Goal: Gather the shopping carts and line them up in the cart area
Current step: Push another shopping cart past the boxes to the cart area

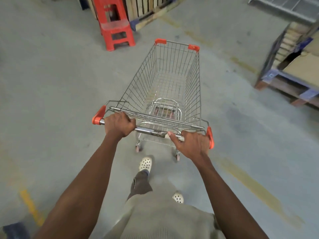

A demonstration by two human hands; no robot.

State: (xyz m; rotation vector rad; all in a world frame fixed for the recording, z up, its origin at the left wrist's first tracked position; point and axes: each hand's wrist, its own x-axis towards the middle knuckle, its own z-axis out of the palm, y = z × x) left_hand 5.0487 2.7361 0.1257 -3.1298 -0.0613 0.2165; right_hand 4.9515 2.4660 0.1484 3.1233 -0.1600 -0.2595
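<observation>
A wire shopping cart [172,78] with red corner caps stands on the grey concrete floor straight ahead of me, its basket empty. My left hand [119,124] grips the left end of the chrome handle bar [150,131], fingers curled over it. My right hand [191,144] holds the right end of the same bar, beside the red end cap, with the thumb lying along the bar. Both arms are stretched forward. No other cart is in view.
A red plastic stool [114,25] stands ahead on the left in front of stacked wooden pallets [146,9]. A pallet stack with cardboard [296,66] sits to the right. Faded yellow floor lines [255,185] run across the concrete. My feet in white clogs [145,164] are behind the cart.
</observation>
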